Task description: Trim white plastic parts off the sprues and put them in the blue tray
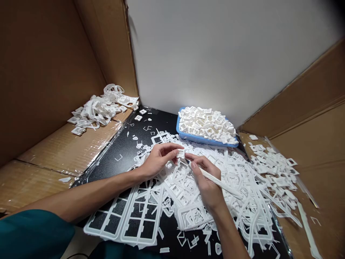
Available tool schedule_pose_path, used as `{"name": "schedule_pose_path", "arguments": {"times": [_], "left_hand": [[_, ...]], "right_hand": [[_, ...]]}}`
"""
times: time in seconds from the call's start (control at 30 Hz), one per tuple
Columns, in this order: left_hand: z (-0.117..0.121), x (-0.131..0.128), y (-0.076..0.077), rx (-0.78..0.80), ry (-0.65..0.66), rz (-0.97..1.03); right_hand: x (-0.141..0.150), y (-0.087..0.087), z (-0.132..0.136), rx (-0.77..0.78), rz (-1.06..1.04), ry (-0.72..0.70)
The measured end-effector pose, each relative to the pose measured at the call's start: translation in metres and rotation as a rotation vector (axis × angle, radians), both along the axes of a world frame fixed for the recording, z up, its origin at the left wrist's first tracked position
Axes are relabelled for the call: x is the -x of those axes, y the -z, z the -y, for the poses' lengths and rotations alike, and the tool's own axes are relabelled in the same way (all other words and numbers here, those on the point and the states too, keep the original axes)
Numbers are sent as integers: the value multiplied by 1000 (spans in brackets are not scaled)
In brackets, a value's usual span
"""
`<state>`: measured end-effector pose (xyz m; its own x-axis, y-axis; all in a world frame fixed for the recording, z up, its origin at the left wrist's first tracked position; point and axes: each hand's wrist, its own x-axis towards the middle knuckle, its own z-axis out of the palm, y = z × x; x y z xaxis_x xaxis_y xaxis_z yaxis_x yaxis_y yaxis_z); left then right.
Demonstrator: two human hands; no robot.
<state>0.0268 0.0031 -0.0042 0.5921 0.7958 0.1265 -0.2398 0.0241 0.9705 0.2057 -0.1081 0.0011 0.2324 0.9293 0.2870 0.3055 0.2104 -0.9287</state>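
Note:
My left hand [157, 160] pinches a small white square plastic part [181, 153] between thumb and fingers, just above a heap of white plastic frames and offcuts [231, 190]. My right hand [206, 180] is closed round a thin white stick-like tool [223, 184], and its fingertips touch the same small part from the right. Both hands meet over the middle of a black mat [121, 147]. Flat white grid frames [129, 216] lie under my left forearm.
A blue tray [180, 132] heaped with small white square parts stands behind the hands by a white wall. Curled white scrap [102, 108] lies on cardboard at the left. More loose white parts [277, 172] cover cardboard at the right. Cardboard walls enclose both sides.

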Motion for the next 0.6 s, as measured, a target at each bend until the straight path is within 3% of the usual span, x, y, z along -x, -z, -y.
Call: {"name": "schedule_pose_path", "arguments": {"times": [0.43, 0.6], "left_hand": [[2, -2, 2, -57, -89, 4], [7, 5, -2, -209, -250, 32]], "right_hand": [[3, 9, -5, 58, 216, -46], [8, 11, -6, -1, 377, -54]]}}
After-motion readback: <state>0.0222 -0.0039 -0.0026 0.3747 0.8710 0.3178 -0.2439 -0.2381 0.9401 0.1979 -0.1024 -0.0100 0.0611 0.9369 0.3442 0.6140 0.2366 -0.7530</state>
